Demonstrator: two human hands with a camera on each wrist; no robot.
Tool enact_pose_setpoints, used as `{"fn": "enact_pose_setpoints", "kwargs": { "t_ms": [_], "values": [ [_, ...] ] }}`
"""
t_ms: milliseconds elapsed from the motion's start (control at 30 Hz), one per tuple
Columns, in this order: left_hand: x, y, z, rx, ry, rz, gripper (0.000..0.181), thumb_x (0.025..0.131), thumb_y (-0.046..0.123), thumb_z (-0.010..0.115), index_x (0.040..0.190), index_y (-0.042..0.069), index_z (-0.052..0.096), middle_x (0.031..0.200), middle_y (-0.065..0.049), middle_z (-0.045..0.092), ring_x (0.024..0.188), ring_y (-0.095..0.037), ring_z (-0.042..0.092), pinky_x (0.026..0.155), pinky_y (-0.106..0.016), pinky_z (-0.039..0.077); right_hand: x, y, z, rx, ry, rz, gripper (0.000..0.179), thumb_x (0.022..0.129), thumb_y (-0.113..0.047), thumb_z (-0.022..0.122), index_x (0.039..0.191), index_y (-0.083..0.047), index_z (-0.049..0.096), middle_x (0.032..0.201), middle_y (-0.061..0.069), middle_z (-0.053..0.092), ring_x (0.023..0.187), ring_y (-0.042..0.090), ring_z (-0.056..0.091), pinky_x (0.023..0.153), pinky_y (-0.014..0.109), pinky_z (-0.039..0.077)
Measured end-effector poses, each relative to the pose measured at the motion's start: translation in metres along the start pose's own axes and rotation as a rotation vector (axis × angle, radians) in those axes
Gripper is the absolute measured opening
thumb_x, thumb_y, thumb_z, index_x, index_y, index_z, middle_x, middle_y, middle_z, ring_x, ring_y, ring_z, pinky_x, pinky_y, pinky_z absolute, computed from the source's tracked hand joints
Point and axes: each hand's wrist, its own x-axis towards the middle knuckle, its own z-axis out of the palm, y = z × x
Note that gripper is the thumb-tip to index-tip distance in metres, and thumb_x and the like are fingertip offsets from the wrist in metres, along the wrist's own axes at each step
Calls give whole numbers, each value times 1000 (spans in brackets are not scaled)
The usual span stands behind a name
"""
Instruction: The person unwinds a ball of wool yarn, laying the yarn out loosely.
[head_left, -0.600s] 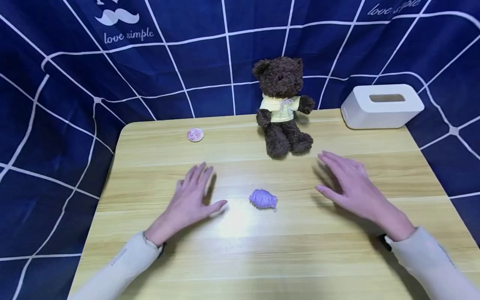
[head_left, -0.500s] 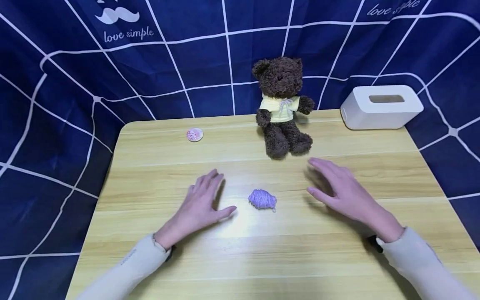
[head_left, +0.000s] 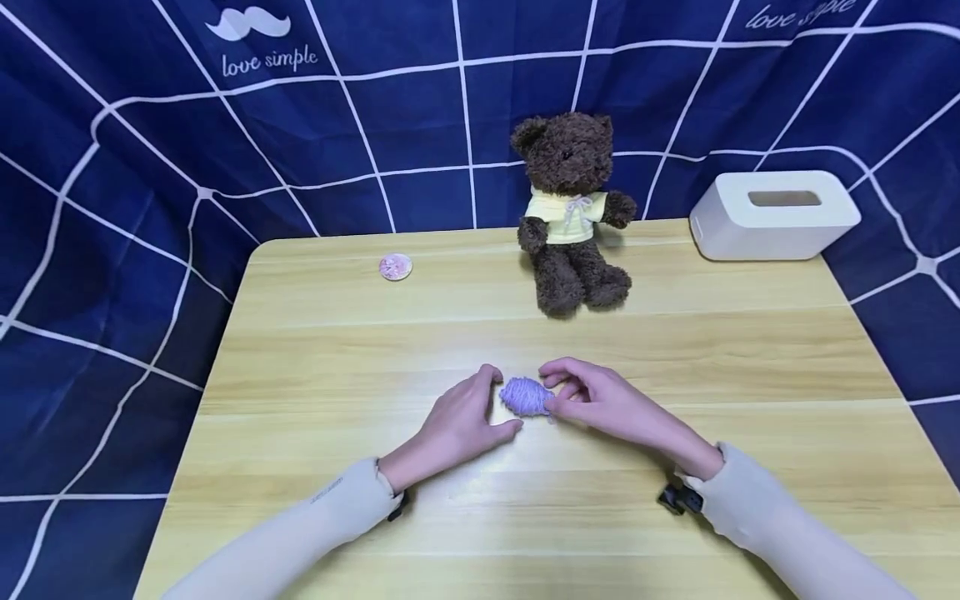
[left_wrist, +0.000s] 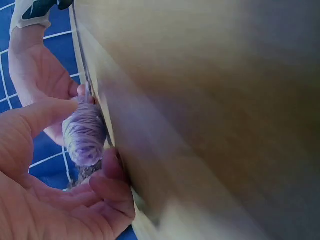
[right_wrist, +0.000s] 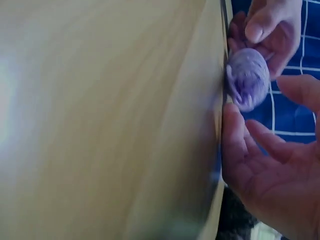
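A small skein of lilac yarn (head_left: 527, 396) lies on the wooden table between the two hands. At its left end is my left hand (head_left: 462, 423), thumb and fingers spread to either side with a gap to the yarn. My right hand (head_left: 600, 402) is at the other end, fingers bent, the thumb tip overlapping the yarn's edge in the head view. In the right wrist view the skein (right_wrist: 248, 80) appears just beyond the right fingertips (right_wrist: 232, 112); whether they touch cannot be told. The left wrist view has the yarn (left_wrist: 85, 132) between left thumb and fingers, unpinched.
A brown teddy bear (head_left: 567, 217) in a yellow shirt sits at the table's back edge. To its right stands a white tissue box (head_left: 776, 217). A round pink-and-white disc (head_left: 395, 267) lies at the back left. Blue gridded cloth (head_left: 315, 150) surrounds the table (head_left: 337, 333).
Both hands have moved inward from the sides to the two ends of the yarn. The right fingers are more bent than before. The yarn has stayed in place on the table.
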Motion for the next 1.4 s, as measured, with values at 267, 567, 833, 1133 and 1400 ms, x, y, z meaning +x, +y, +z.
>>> {"fn": "enact_pose_setpoints", "kwargs": {
  "t_ms": [267,567,833,1133,1400],
  "values": [
    [12,-1,2,-160,-6,119,38,89,5,84,119,5,59,86,0,60,71,-10,53,60,-25,50,15,-4,6,-31,-26,30,44,101,-17,76,142,-2,65,109,3,71,96,22,68,83,29,61],
    [11,4,-8,-403,92,212,49,92,2,83,134,4,59,116,-7,66,90,-30,65,70,-34,59,14,-20,2,222,-23,57,46,108,-12,65,149,5,55,123,16,70,104,27,70,89,36,63],
    [6,15,-13,-479,163,317,63,90,5,88,144,6,56,124,-5,63,89,-28,64,66,-50,61,8,-34,9,505,-18,49,47,109,-10,60,151,9,49,127,19,66,106,25,67,95,37,61],
    [8,19,-23,-474,240,387,55,87,-2,87,135,3,62,100,-2,60,80,-18,58,59,-48,57,1,-43,16,440,106,0,32,110,-8,60,136,11,56,119,18,68,104,25,68,94,37,62],
    [13,21,-22,-438,289,448,53,84,-2,85,132,0,63,121,-10,63,100,-23,62,75,-45,65,-2,-52,20,409,152,-20,37,109,-11,63,138,10,56,115,19,69,100,25,70,92,36,63]
  ]
}}
